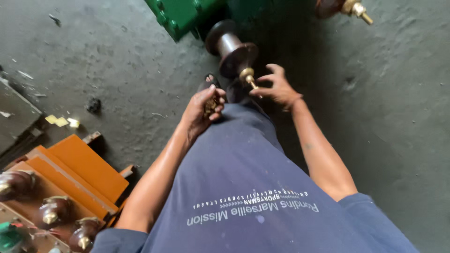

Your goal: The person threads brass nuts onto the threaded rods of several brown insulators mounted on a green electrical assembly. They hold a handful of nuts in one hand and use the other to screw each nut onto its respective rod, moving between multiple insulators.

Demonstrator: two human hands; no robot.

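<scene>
A dark brown ribbed insulator bushing (232, 49) sticks out from a green metal housing (180, 14), ending in a brass threaded stud (248, 77). My right hand (277, 88) reaches to that stud, fingertips touching its end. My left hand (204, 110) is closed around small brass-coloured parts, just left of the stud. My dark blue shirt (253, 187) fills the lower middle of the view, hiding my legs.
An orange unit (75, 168) with three brown bushings (54, 211) stands at the lower left. Another bushing with a brass tip (349, 7) shows at the top right. Grey concrete floor (117, 70) carries scraps, yellow bits (61, 121) and a dark lump (93, 105).
</scene>
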